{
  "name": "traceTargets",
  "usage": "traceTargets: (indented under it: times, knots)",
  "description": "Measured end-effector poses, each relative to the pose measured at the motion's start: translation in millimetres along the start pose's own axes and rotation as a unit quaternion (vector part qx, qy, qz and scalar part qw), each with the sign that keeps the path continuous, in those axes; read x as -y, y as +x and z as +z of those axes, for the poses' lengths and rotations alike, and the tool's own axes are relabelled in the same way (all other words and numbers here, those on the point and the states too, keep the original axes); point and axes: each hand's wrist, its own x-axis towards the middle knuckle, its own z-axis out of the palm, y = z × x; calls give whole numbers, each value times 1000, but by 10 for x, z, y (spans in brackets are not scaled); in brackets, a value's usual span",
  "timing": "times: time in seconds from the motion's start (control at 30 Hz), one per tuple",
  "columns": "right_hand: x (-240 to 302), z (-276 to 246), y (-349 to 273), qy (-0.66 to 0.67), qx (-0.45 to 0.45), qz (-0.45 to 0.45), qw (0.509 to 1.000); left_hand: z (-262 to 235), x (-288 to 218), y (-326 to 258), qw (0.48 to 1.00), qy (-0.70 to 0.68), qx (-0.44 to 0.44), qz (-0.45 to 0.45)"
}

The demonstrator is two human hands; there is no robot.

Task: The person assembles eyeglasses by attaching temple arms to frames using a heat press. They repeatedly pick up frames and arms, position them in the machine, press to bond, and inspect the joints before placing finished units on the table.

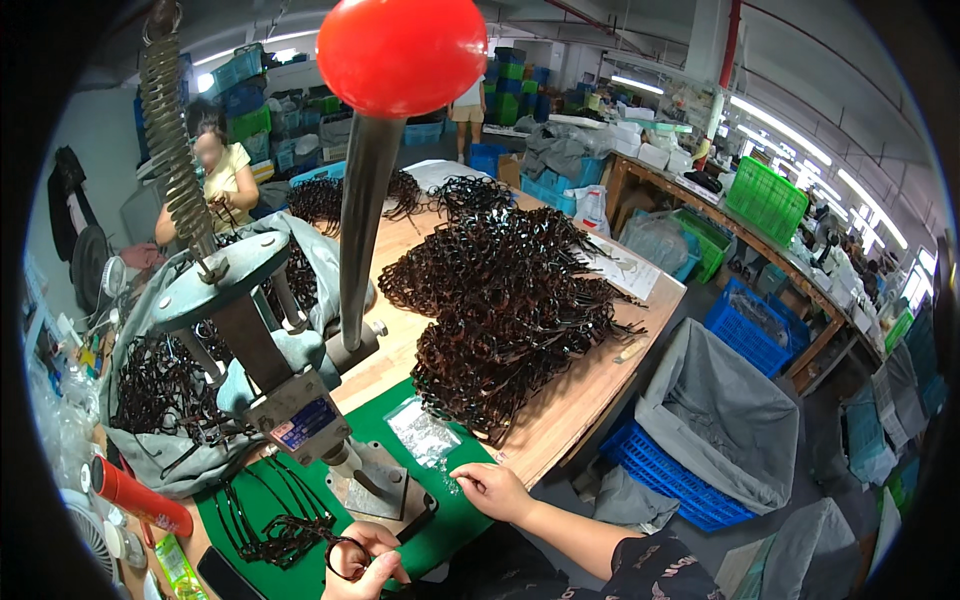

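My left hand point(368, 565), at the lower middle, is closed around a dark brown eyeglass frame point(340, 556), mostly covered by the fingers. My right hand point(495, 490) is above the green mat point(375, 408), thumb and fingertips pinched together; whatever is in the pinch is too small to name. Tiny clear pieces point(447, 482) are scattered at its fingertips, beside a small clear plastic bag point(422, 432) of similar bits. Between the hands and the bag stands a bench hand press point(300, 410) with a metal base. Several dark frames point(285, 535) lie left of my left hand.
The press lever with its red knob point(402, 55) rises close in front. A large heap of dark eyeglass frames point(500, 300) covers the table. A grey-lined sack point(140, 460) and red flask point(140, 497) are left; a lined blue crate point(680, 480) is right. Another person point(235, 180) sits across.
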Motion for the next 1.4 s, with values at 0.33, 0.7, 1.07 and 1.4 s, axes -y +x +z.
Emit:
traceTargets:
  times: [0.33,0.7,1.07,1.4]
  knots:
    - [-47,26,-6,-7,-11,-34,999,20,11,36,998,35,39,-22]
    - [-39,35,-8,-22,-11,-47,999,31,62,56,998,30,50,-10]
    - [-28,29,-8,-24,-8,-55,998,74,81,62,998,-6,45,-40]
    - [-44,38,-9,-35,-1,-49,998,125,27,96,997,-5,51,-49]
